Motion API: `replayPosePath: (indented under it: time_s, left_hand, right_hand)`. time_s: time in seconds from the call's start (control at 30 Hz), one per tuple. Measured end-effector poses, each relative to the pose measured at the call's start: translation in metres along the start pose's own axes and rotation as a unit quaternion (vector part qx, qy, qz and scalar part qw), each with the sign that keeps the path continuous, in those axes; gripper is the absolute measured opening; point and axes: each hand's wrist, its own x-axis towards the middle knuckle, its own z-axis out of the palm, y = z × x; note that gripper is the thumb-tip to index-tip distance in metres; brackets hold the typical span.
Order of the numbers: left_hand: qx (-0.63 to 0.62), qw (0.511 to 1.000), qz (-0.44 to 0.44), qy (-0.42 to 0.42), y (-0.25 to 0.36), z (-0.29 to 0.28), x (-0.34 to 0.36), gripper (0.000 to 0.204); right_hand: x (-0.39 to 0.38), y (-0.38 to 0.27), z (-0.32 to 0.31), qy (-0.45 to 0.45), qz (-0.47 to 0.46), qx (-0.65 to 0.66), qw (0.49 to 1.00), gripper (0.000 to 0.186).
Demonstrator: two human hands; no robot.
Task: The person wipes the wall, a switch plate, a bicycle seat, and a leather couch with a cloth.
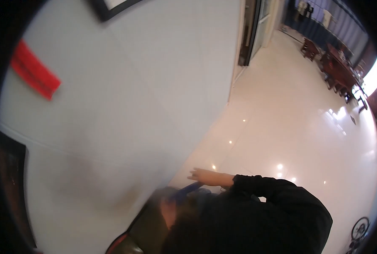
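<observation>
My right hand, at the end of a black sleeve, reaches out from the lower right. Its fingers are stretched and slightly apart, and the palm lies over the end of a dark blue strip that looks like cloth or a strap. At the strip's other end is my left hand, blurred and partly covered by dark clothing, so its fingers cannot be made out. Beside the left hand is a dark olive object with a red and black rim, its kind unclear.
A pale wall stands close on the left, with a red hanging strip and a dark-framed panel. Glossy floor tiles stretch right toward a doorway and brown wooden furniture. A spoked wheel is at lower right.
</observation>
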Motion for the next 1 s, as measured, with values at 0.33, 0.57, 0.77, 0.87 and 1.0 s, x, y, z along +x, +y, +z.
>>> replayPosePath:
  time_s: [0.33, 0.57, 0.77, 0.87, 1.0]
  left_hand:
    - [0.071, 0.967, -0.126, -0.208, -0.053, 0.307, -0.105, 0.027]
    - [0.345, 0.805, 0.007, -0.482, -0.142, 0.465, -0.214, 0.017]
    - [0.395, 0.705, 0.037, -0.588, -0.212, 0.577, -0.257, 0.023]
    - [0.392, 0.674, 0.051, -0.624, -0.248, 0.653, -0.291, 0.021]
    - [0.373, 0.679, -0.004, -0.633, -0.318, 0.751, -0.313, 0.016]
  right_hand:
    - [-0.325, 0.008, -0.060, 0.254, 0.379, 0.048, 0.889, 0.070]
    - [-0.525, -0.022, -0.038, 0.376, 0.593, 0.047, 0.711, 0.063]
    - [-0.608, -0.046, -0.081, 0.415, 0.663, 0.083, 0.618, 0.064]
    - [-0.676, -0.014, -0.070, 0.464, 0.669, 0.019, 0.580, 0.076]
    - [-0.757, 0.007, -0.101, 0.469, 0.679, -0.009, 0.565, 0.069]
